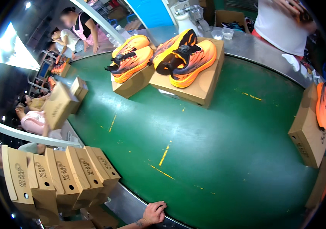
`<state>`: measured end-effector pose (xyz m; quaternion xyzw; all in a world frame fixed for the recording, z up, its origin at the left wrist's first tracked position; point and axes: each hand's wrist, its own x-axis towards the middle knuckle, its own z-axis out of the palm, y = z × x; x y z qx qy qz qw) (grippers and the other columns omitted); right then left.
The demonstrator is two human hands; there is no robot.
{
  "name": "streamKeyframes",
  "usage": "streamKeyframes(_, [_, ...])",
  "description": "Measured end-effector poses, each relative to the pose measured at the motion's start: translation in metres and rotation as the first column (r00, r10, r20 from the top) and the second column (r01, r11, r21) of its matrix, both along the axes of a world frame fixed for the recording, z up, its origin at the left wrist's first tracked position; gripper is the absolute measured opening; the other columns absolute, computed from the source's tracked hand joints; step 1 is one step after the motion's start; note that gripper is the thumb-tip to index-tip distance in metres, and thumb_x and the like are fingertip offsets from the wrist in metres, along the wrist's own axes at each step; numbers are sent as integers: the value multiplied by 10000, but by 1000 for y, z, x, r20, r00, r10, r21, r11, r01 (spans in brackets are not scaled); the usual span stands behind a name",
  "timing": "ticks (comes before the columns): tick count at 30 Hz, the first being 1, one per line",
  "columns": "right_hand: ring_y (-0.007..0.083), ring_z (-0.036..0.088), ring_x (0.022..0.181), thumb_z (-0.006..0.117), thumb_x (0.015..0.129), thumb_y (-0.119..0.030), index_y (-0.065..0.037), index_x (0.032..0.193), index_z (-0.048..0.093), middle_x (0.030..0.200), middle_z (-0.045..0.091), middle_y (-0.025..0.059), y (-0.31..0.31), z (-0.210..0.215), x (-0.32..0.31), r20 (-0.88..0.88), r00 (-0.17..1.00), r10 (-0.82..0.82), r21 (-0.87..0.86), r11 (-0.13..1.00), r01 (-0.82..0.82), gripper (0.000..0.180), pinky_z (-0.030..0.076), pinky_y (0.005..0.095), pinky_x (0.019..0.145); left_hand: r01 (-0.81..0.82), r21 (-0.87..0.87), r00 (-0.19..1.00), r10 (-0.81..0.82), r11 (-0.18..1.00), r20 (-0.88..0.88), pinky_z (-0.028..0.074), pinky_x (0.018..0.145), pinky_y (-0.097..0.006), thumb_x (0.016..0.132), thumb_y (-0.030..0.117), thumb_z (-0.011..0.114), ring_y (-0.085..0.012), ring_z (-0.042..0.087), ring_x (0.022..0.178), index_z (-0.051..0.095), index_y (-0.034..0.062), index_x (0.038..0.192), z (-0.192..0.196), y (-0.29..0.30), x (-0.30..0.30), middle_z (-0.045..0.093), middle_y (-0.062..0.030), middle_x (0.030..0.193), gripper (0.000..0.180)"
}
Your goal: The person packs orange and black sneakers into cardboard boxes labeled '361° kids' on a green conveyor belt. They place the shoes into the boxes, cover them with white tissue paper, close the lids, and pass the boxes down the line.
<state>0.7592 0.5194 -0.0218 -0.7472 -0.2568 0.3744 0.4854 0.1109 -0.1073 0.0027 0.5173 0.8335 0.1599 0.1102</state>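
Observation:
My left hand (155, 212) rests at the near metal edge of the green conveyor belt (208, 152), its forearm coming in from the lower edge. Its fingers are bent and held together, and I see nothing in them. My right hand is out of view. Across the belt, an orange and black pair of running shoes (193, 65) lies on a brown shoebox (185, 93). Left of it, another orange pair (133, 63) sits on a second shoebox (132, 86).
Several brown shoeboxes (61, 179) stand in a row at the near left. At the right, an orange shoe (323, 107) lies on a shoebox (309, 129). A co-worker in white (281, 24) stands at the far right; others work along the left, beside a raised box (60, 105).

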Motion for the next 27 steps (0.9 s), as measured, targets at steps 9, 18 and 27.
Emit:
streamKeyframes(9, [146,432,483,488,925,-560,-160,999,553,644,499,-8,-51,20,-88,-367,913,-179,-48,984,173,411,367,254,419,-44,13,996,43,999,73,470,856,-456,806,50,578,-368,577,1018,620,17,1076,-11,-6,13,604,-184,1120,276])
streamKeyframes(18, [143,515,501,543,897,-580,-65,1068,479,659,523,49,-95,13,-209,-422,833,-357,131,886,445,546,482,230,442,3,61,1000,-4,998,17,474,797,-419,812,62,561,-338,595,917,643,36,997,-1,0,15,629,-146,1042,204])
streamKeyframes(27, [140,599,661,624,898,-480,-97,1117,500,802,548,37,-230,34,-527,-751,562,-347,-55,881,470,458,549,261,617,-91,159,996,86,983,39,460,754,-381,714,74,585,-295,610,892,645,60,926,-27,-16,7,638,-79,1014,221])
